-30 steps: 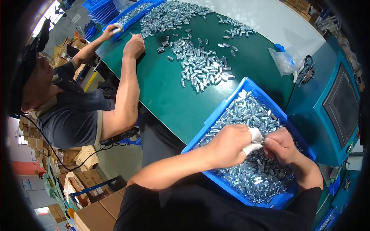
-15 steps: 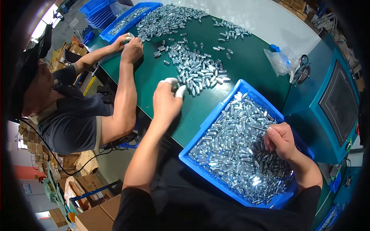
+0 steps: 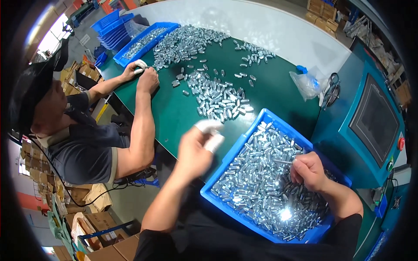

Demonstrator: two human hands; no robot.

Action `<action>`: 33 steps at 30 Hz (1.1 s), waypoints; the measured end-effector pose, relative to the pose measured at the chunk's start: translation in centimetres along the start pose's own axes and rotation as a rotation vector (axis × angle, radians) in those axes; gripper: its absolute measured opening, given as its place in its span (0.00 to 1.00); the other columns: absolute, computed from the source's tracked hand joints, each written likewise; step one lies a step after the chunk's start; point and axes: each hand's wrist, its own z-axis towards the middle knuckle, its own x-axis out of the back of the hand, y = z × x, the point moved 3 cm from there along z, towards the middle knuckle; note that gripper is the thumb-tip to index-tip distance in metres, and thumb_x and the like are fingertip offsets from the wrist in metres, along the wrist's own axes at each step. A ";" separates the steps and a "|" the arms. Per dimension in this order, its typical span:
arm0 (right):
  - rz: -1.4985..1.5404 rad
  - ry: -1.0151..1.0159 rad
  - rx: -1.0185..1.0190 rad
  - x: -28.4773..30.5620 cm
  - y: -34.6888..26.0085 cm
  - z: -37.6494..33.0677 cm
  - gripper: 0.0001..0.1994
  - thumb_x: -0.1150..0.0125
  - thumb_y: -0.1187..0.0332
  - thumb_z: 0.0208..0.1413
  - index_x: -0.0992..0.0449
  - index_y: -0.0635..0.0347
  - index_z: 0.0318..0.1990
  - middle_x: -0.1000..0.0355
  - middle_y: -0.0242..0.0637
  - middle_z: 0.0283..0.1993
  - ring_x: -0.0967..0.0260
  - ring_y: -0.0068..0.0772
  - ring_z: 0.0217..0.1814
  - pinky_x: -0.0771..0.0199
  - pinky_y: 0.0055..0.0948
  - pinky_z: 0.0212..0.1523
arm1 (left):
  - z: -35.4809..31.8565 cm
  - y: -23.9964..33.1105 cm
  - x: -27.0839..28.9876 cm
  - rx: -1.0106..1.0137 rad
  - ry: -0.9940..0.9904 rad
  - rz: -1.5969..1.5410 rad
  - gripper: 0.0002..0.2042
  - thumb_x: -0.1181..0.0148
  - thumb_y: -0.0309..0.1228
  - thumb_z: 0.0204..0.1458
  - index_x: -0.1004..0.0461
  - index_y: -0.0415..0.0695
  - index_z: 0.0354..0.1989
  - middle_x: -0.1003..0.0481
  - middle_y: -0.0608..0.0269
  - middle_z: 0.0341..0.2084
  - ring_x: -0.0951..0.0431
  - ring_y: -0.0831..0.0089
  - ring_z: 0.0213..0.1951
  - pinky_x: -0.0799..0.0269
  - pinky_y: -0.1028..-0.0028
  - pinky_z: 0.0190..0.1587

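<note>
My left hand [image 3: 196,150], with white covers on thumb and forefinger, is blurred above the green table, beside a pile of shiny metal sleeves [image 3: 220,98]. Its thumb and forefinger curl toward each other; a small glint shows between them, too smeared to name. My right hand [image 3: 309,172] is closed around a thin metal rod [image 3: 283,162] whose tip points left. That hand is above a blue tray [image 3: 233,152] heaped with the same kind of small metal sleeves [image 3: 261,182].
On the left a co-worker's hands [image 3: 148,80] work near a larger heap of parts [image 3: 187,41]. A blue tray [image 3: 143,45] stands at the back. Right are a plastic bag [image 3: 305,85], scissors [image 3: 333,82] and a teal machine with a dark screen [image 3: 374,122].
My left hand has moved right, away from the edge of the pile and toward the tray. My right hand stays over the tray with the rod. The whole view has shifted slightly.
</note>
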 end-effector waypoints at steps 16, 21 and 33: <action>-0.112 -0.032 0.085 -0.2 -0.7 0.1 0.21 0.53 0.69 0.66 0.32 0.61 0.17 0.31 0.34 0.14 0.34 0.26 0.14 0.36 0.26 0.18 | -3.5 1.4 -7.8 0.216 -0.429 -0.546 0.09 0.43 0.20 0.61 0.25 0.37 0.48 0.21 0.60 0.36 0.20 0.75 0.39 0.23 0.74 0.42; -0.202 -0.033 0.120 -0.4 -0.7 0.1 0.20 0.52 0.70 0.65 0.31 0.61 0.17 0.31 0.34 0.14 0.34 0.26 0.14 0.37 0.26 0.18 | -3.7 1.5 -7.8 0.234 -0.459 -0.608 0.10 0.41 0.20 0.60 0.23 0.37 0.49 0.20 0.60 0.35 0.20 0.76 0.39 0.24 0.75 0.44; -0.550 -0.022 0.402 -1.6 -1.2 -0.4 0.09 0.42 0.73 0.56 0.28 0.60 0.23 0.32 0.39 0.19 0.33 0.44 0.20 0.35 0.37 0.22 | -4.1 2.6 -9.0 0.248 -0.547 -0.332 0.06 0.40 0.20 0.59 0.23 0.38 0.43 0.19 0.63 0.31 0.19 0.79 0.33 0.24 0.78 0.35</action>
